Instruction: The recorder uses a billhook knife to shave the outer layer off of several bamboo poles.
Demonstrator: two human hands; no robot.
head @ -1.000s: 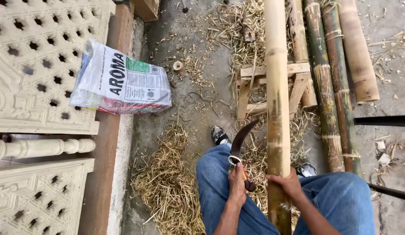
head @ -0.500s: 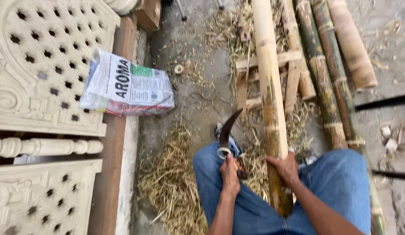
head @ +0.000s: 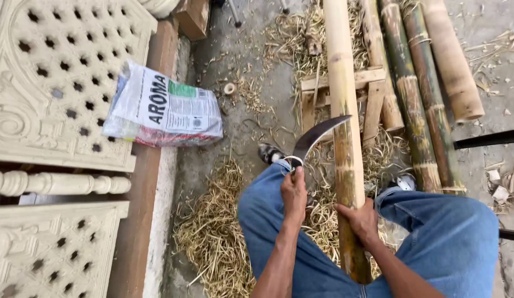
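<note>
We're gripping the curved knife [head: 315, 138] in our left hand [head: 294, 193], right hand [head: 359, 219] clamping the bamboo pole [head: 345, 143]. Mid-shaving, looks like; next stroke probably needs a steady pole.

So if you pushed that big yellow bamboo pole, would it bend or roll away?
The bamboo pole looks thick and woody, so it would probably stay stiff. It is round, so it might roll sideways, though the right hand grips it and it rests on the wooden stand. Being so long, it is likely heavy.
</note>
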